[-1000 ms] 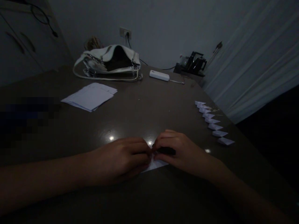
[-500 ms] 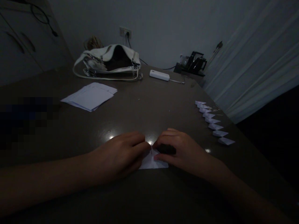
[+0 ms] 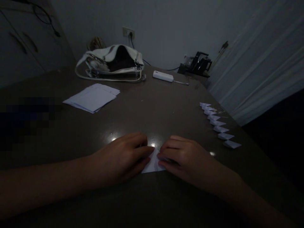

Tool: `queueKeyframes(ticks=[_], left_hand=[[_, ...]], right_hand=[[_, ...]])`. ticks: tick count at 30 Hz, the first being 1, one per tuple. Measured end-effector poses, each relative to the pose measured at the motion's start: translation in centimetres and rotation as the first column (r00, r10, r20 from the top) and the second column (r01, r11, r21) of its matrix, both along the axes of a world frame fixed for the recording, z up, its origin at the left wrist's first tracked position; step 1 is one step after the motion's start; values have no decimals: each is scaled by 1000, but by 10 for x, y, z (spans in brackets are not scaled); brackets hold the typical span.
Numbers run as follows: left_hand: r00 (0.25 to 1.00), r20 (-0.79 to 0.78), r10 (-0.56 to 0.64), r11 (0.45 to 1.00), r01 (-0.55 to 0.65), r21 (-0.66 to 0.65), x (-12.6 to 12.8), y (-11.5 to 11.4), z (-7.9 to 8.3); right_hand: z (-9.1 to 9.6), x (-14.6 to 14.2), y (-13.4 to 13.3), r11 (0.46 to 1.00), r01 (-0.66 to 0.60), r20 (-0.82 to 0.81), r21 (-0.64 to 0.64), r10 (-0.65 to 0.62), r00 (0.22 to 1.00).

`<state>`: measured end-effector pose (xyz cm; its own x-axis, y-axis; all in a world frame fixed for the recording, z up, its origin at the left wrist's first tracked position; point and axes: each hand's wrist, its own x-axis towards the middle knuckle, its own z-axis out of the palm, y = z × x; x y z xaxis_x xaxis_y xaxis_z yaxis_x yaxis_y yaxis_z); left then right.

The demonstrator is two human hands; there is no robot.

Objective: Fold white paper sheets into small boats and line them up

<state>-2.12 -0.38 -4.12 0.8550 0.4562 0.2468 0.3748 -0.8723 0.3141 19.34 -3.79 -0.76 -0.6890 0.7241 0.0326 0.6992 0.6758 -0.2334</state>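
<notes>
A small white folded paper [image 3: 153, 164] lies on the dark table [image 3: 152, 107] close to me, between my hands. My left hand [image 3: 123, 156] rests on its left side with fingers curled and pressed onto the fold. My right hand [image 3: 185, 156] covers its right side, fingertips pressing the paper flat against the table. Only a triangular part of the paper shows between the fingers.
A row of several small folded paper pieces [image 3: 219, 125] runs along the right table edge. A stack of white sheets [image 3: 91, 97] lies at the left middle. Farther back sit a white handbag [image 3: 111, 61], a white power bank [image 3: 162, 76] and a black device [image 3: 198, 65].
My right hand has moved down onto the paper, covering the flap that stood up half a second ago. My left hand shifted slightly back, so more of the paper shows.
</notes>
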Motion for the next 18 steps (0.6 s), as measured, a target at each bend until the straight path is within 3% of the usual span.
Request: queueKeyframes(ticks=[9, 18], left_hand=[[1000, -11, -4, 995, 5, 97, 5, 0, 1], [999, -32, 2, 993, 2, 119, 5, -2, 4]], right_hand=[[-4, -9, -4, 991, -65, 98, 117, 54, 994], [-4, -8, -2, 994, -62, 77, 92, 55, 996]])
